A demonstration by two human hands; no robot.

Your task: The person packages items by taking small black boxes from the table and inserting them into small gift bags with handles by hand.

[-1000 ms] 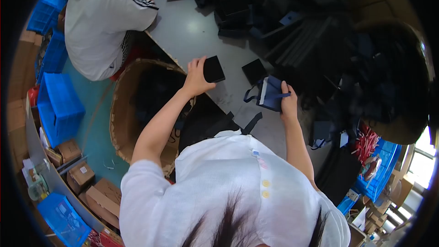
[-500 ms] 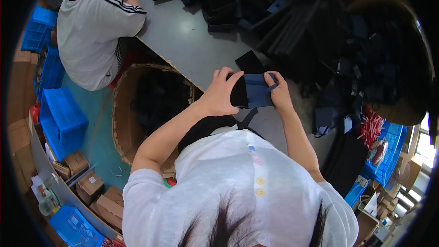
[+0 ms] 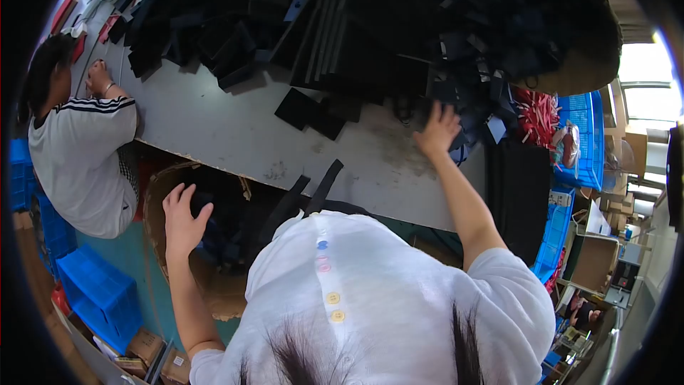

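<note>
1. Spread open with nothing in its grip: left hand (image 3: 184, 222), above the rough-rimmed cardboard bin (image 3: 221, 303), beside the near edge of the smooth grey surface (image 3: 214, 125).
2. Open, fingers fanned, with no visible hold: right hand (image 3: 438, 132), over the surface at the near side of the heap of dark boxes (image 3: 467, 46); contact impossible to tell.
3. Lying on the surface between hands and stacked dark panels (image 3: 324, 28): flat, square-cornered black pieces (image 3: 296, 108).
4. Past the surface's right end: shiny red strips (image 3: 536, 117) by a blue plastic crate (image 3: 584, 135).
</note>
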